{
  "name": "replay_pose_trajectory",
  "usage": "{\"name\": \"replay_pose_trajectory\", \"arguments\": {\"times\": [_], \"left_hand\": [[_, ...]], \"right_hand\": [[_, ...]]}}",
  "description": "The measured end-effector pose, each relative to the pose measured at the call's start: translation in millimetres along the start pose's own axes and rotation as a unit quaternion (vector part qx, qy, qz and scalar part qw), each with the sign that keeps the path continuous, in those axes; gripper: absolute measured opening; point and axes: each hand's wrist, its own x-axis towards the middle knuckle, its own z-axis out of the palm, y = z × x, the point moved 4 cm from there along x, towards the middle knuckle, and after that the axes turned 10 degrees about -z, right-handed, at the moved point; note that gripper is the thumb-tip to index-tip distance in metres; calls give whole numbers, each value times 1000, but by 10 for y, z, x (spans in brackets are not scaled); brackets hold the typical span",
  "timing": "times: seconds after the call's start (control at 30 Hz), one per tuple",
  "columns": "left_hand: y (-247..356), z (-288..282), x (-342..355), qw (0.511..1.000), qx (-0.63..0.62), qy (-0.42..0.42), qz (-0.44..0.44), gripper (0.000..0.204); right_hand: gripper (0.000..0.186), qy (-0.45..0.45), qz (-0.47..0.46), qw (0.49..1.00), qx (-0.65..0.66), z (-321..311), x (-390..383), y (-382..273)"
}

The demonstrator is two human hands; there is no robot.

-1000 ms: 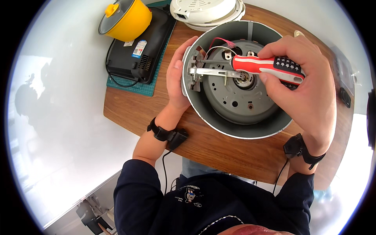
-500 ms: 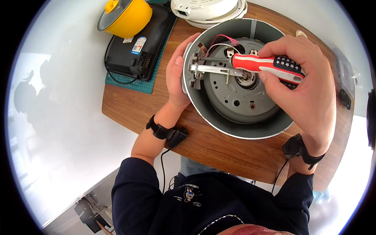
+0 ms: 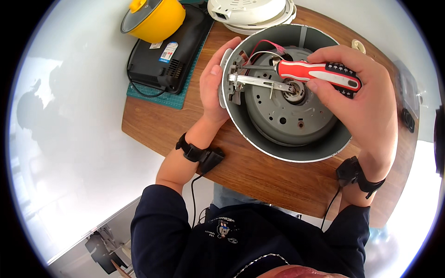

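A round rice cooker housing (image 3: 296, 155) lies with its opening toward me, its grey inside bare. In it are a metal base plate (image 3: 266, 113) with holes, a silver lever (image 3: 262, 82) and a switch bracket (image 3: 235, 85) on the left wall. My left hand (image 3: 214, 88) braces the housing's outer left side, fingers along the panel there. My right hand (image 3: 357, 88) grips the red, white and black handle of a screwdriver (image 3: 296, 70). Its shaft points left above the lever, toward the bracket; the tip's exact seat is too small to make out. Pink and white wires (image 3: 269, 42) loop behind the shaft.
On the table (image 3: 153, 125), a black appliance (image 3: 153, 69) rests on a green cutting mat (image 3: 174, 101), with a yellow pot (image 3: 160, 21) on top. White plastic parts (image 3: 252, 11) lie behind the housing. A cream ring (image 3: 358, 45) and a black object (image 3: 408, 120) sit at right.
The screwdriver handle has turned in my right hand, showing more red and fewer stars. The whole view has shifted slightly; my left hand keeps its place on the housing.
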Motion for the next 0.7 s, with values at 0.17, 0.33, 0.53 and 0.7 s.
{"name": "replay_pose_trajectory", "arguments": {"times": [0.17,0.33,0.53,0.7], "left_hand": [[-6,-40,2,1000,14,2,3,73],[-7,-16,3,1000,11,15,3,74],[-2,-22,-1,1000,-6,17,-10,74],[-6,16,-8,999,-23,31,-18,73]], "right_hand": [[24,43,-41,998,17,13,27,12],[21,29,-105,992,-61,34,22,-83],[40,22,-174,982,-69,-38,-9,-120],[40,66,-183,972,-131,-69,34,-136]]}}
